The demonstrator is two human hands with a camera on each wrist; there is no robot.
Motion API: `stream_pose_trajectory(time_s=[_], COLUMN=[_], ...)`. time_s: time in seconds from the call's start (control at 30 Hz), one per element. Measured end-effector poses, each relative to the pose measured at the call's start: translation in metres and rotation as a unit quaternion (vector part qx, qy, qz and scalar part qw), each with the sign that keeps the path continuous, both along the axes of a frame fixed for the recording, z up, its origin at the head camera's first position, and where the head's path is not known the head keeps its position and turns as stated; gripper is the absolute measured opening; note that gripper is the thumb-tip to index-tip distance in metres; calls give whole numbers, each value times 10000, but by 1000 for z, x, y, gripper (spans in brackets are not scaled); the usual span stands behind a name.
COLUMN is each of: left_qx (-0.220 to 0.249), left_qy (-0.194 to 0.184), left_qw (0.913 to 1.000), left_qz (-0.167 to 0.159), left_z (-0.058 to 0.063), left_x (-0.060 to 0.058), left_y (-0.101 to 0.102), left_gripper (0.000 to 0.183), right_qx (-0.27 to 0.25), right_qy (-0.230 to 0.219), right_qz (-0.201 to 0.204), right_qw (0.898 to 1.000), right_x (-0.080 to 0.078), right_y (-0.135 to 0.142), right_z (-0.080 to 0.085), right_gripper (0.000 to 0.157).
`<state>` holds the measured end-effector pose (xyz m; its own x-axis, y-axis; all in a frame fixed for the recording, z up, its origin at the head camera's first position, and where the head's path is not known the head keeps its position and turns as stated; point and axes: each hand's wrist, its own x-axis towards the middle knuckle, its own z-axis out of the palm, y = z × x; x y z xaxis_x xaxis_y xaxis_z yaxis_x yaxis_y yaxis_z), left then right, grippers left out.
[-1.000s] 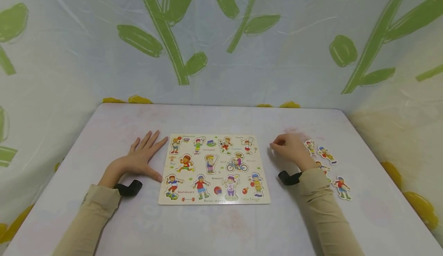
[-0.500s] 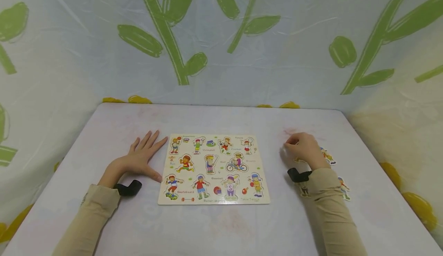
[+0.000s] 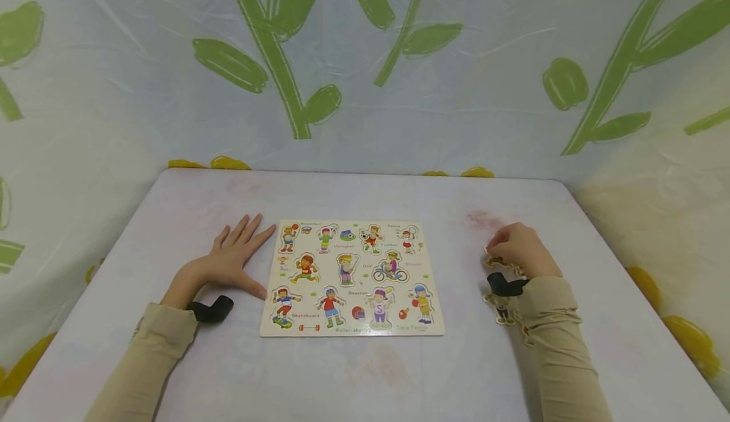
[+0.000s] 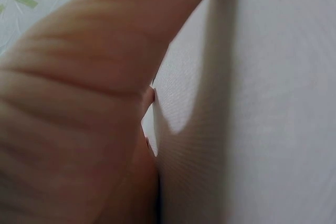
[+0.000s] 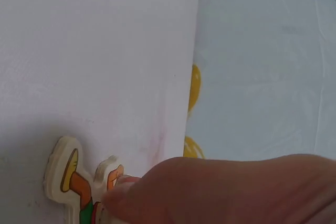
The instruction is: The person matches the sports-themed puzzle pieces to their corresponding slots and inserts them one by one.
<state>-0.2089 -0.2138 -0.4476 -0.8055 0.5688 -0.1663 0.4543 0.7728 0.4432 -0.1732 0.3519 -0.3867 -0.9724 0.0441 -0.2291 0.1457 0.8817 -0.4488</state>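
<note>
A wooden puzzle board [image 3: 355, 313] with printed sports figures lies flat on the table. To its left my left hand [image 3: 235, 263] rests with fingers spread, thumb and index fingertips at the board's left edge. The left wrist view shows mostly the palm side of that hand [image 4: 79, 114] close over the table. At the right, my right hand [image 3: 521, 249] pinches a flat wooden puzzle piece [image 5: 80, 190] shaped like a running figure. A yellow shoe, bare leg and green shorts show on the piece; the rest is hidden under the fingers.
Another puzzle piece [image 3: 503, 311] lies below the right wrist, partly covered by the black wrist camera [image 3: 504, 284]. More pieces are hidden under the right forearm. Behind the table [image 3: 365, 197] hangs a cloth [image 3: 365, 130] printed with leaves.
My right hand has moved to the right, away from the board, over the loose pieces, and its fingertips are now on the runner piece. The left hand stays in place.
</note>
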Motion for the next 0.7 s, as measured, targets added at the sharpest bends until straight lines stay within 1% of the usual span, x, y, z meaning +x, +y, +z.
stream_pose_trajectory(time_s=[0.23,0.5,0.6,0.7], left_qx=[-60,-70,66,214], left_qy=[97,119,175,237], left_qw=[9999,9999,9998,9994], left_qz=[-55,-15,-39,-96], left_z=[-3,-8,-8,-6], left_x=[-3,-4,-3,0], left_y=[0,-1,-1,0], left_gripper=[138,138,136,134], right_qx=[-96,-92,-129,-168], right_qy=[-101,-12,9,14], right_qz=[-109,-143,-145,-186], right_qw=[9998,9999,9998,9997], right_x=[1,1,0,1], right_y=[4,2,2,1], right_z=[-2,-1,-1,1], right_gripper=[15,15,14,13])
